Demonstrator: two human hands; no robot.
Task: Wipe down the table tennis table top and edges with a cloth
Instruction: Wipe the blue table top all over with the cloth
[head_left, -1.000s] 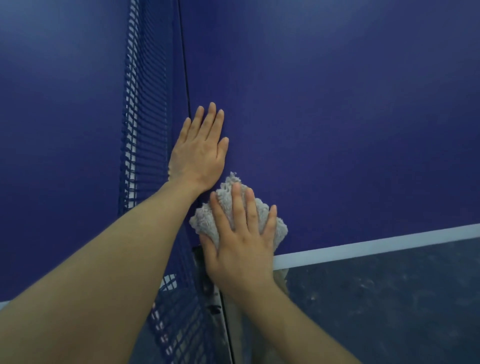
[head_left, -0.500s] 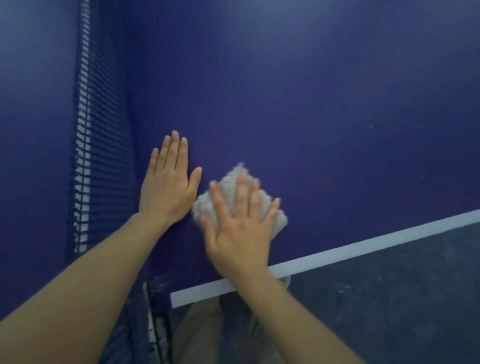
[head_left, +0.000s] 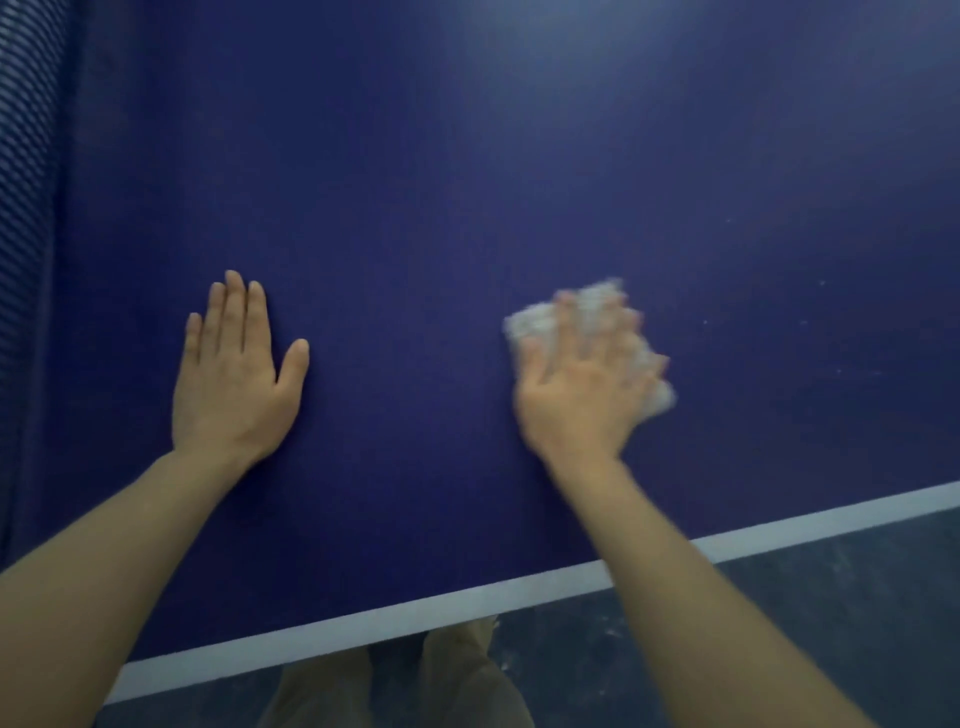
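in the head view, the dark blue flat top of the table tennis table was seen from above, and its white painted edge line was taken as the landmark for everything else. the left hand was laid flat on the blue surface, well beyond the white line and towards the net side, with fingers straight and close together and the thumb spread; nothing was held in it. it was judged to be placed there as a brace, so that weight could be leaned over the table while the other arm reached out.

the right hand was pressed palm down, fingers spread wide, on the pale grey fluffy cloth, which lay bunched on the table top beyond the white line and well apart from the left hand. the cloth was pinned under straight fingers rather than gripped, presumably so that a broad patch could be wiped in one sweep. hand and cloth were blurred, so a wiping stroke was judged to be in hand; its direction could not be told.

pale specks were visible on the blue surface beyond the cloth, away from the net. the dark blue mesh net was seen at the far left end of the white line. on the near side of the line, the dark mottled floor and beige trouser legs were visible.
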